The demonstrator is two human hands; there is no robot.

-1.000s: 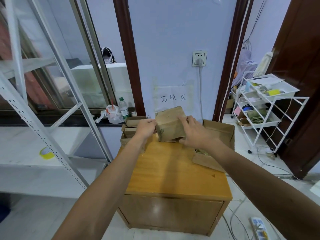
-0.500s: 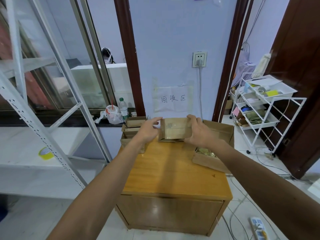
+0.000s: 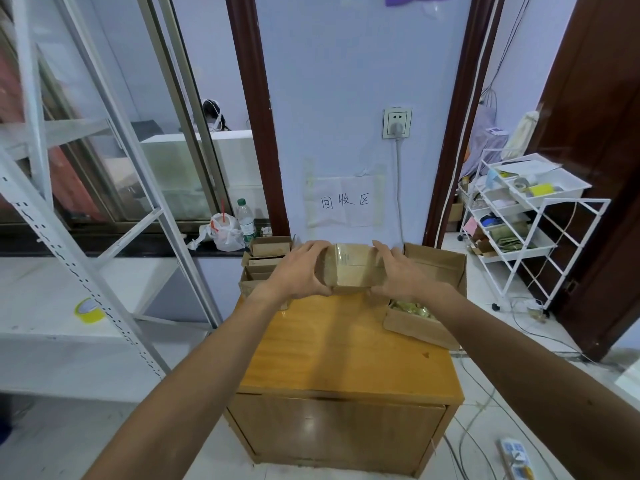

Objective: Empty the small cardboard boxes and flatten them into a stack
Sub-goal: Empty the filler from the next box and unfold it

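Hands are doing the work in the head view: the left hand (image 3: 297, 271) and the right hand (image 3: 401, 276) are gripping a small brown cardboard box (image 3: 349, 268) between them, one at each end. The left hand's fingers are curling over the box's top left end, with the thumb lying low at the front. The right hand is mirroring this at the right end, fingers over the top and thumb near the lower front edge.

The box's long axis is running left to right, level, across the view. Its broad upper face, carrying a strip of shiny clear tape, is facing up and slightly toward the camera. The box is sitting over the far edge of the orange-brown wooden cabinet (image 3: 346, 344), close to the pale blue wall. Whether its underside is touching the wood cannot be told.

Just left of the left hand, a cluster of small open brown cardboard boxes (image 3: 266, 258) is standing at the cabinet's far left corner. On the right side, a larger open brown cardboard carton (image 3: 424, 332) is overhanging the cabinet edge, and yellowish-green packets (image 3: 412, 308) are showing inside it beneath the right forearm.

Behind the box, a white paper sign with handwritten characters (image 3: 346, 202) is hanging on the wall, with a white wall socket (image 3: 397, 123) above it. A white wire trolley (image 3: 519, 220) is standing well off to the right, and a white metal shelving rack (image 3: 62, 216) is filling the left, with a yellow tape roll (image 3: 88, 310) lying on its shelf.
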